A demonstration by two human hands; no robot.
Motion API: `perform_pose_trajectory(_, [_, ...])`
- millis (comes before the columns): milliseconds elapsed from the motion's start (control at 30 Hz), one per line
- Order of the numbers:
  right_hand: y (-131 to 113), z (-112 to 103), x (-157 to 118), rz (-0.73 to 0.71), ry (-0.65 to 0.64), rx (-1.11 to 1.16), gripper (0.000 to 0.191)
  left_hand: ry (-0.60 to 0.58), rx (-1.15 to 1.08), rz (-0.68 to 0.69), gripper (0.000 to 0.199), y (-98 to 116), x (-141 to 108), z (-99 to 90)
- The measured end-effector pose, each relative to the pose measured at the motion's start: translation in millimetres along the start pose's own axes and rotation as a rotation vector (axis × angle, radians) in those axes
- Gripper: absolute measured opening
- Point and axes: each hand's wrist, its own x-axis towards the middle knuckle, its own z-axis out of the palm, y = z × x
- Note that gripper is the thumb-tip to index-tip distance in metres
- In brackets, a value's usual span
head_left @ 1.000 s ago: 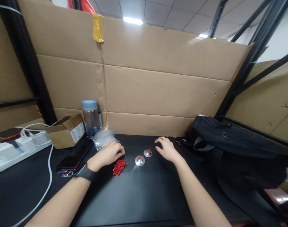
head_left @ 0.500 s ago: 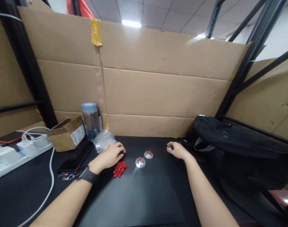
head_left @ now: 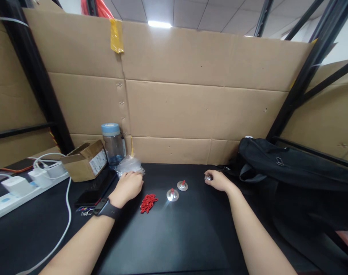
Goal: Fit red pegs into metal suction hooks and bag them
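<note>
At the near side of a clear plastic bag, my left hand is curled palm down, closed on the bag's front edge, with its fingertips mostly hidden. My right hand pinches a small silvery finger cymbal by its edge, close to the black tabletop. Between my hands lie two more finger cymbals, a nearer one and a farther one, domed, each with a red loop standing up at its centre. A small heap of red loops rests just right of my left wrist.
Along the left are a white power strip with cables, an open cardboard box, a blue-lidded bottle, a dark phone-like slab and keys. A black bag fills the right. Cardboard walls the back.
My left hand has drawn in its outstretched fingers and shifted left onto the plastic bag. My right hand keeps its cymbal in nearly the same spot. The view has turned slightly.
</note>
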Motion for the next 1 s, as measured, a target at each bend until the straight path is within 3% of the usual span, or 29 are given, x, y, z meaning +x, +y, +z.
perform_pose_trajectory(200, [-1.0,1.7,0.1,0.017,0.009,-0.022,0.04,0.17,0.007,0.028,0.035,4.6,-1.3,-6.8])
perform_pose_trajectory(367, [-20.4,1.9,-2.9,-0.009,0.136,-0.053,0.044,0.313,-0.126,0.223,0.046,27.8,0.9,-6.2])
perform_pose_trajectory(467, [-43.2,4.9,-8.0,-0.181,0.155,0.031,0.039,0.265,-0.196,0.326,0.044,44.6,3.0,1.1])
perform_pose_trajectory(567, [-66.7,12.9,-14.1,-0.416,0.065,0.167,0.04,0.212,-0.231,0.373,0.041,57.2,4.0,6.3])
perform_pose_trajectory(667, [-84.2,23.8,-18.0,-0.543,0.008,0.19,0.034,0.205,-0.265,0.421,0.039,66.6,2.0,2.6])
perform_pose_trajectory(833, [-97.4,34.2,-17.0,-0.498,0.009,0.147,0.028,0.181,-0.265,0.536,0.029,83.5,-5.4,-13.6])
perform_pose_trajectory(1000, [-101.7,27.9,-16.9,-0.402,-0.027,0.041,0.025,0.167,-0.229,0.551,0.02,93.2,-6.3,-16.1])
